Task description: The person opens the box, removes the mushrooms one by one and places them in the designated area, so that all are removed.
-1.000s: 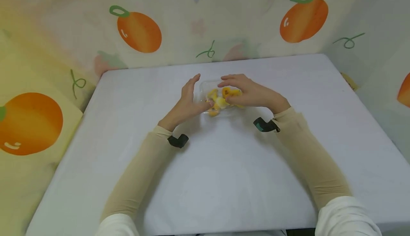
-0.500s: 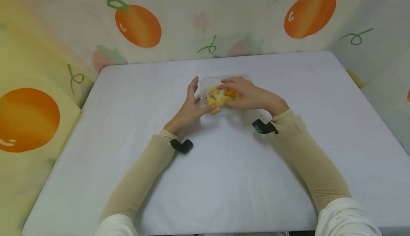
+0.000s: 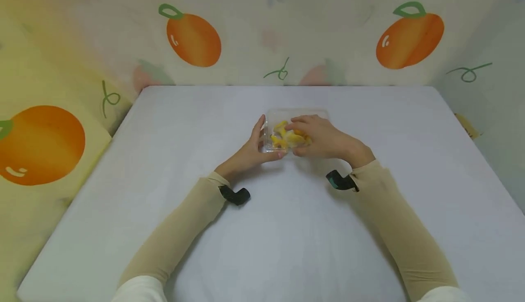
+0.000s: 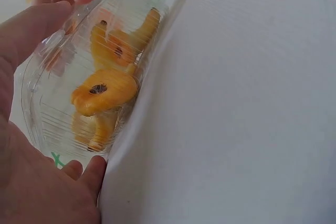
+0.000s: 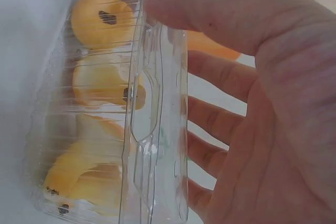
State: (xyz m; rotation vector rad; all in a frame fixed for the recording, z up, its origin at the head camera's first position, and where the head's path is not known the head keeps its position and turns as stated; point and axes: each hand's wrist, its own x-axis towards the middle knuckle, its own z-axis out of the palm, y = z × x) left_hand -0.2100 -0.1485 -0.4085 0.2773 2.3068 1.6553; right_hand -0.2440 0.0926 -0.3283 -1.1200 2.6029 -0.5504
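A see-through plastic clamshell box [image 3: 268, 131] sits on the table, holding several small yellow-orange pieces [image 4: 105, 90], some rounded, some curved with dark tips. My left hand [image 3: 254, 151] spans the box's left end, its thumb along the near side and its fingers round the far side. From the right, my right hand [image 3: 328, 138] reaches over the box. In the right wrist view its thumb [image 5: 194, 6] lies at the ridged rim [image 5: 144, 103], while the other fingers bend to the lid. In the head view this hand hides part of the box's right side.
A white cloth covers the table [image 3: 283, 229]. Behind it hangs a pale curtain [image 3: 328, 28] printed with oranges. A yellow hanging with a large orange [image 3: 43, 145] borders the left side. A small yellow object [image 3: 466, 125] shows beyond the right edge.
My left hand has come in from the left and closed round the box's left end. My right hand has lowered slightly at the box. The head view has shifted.
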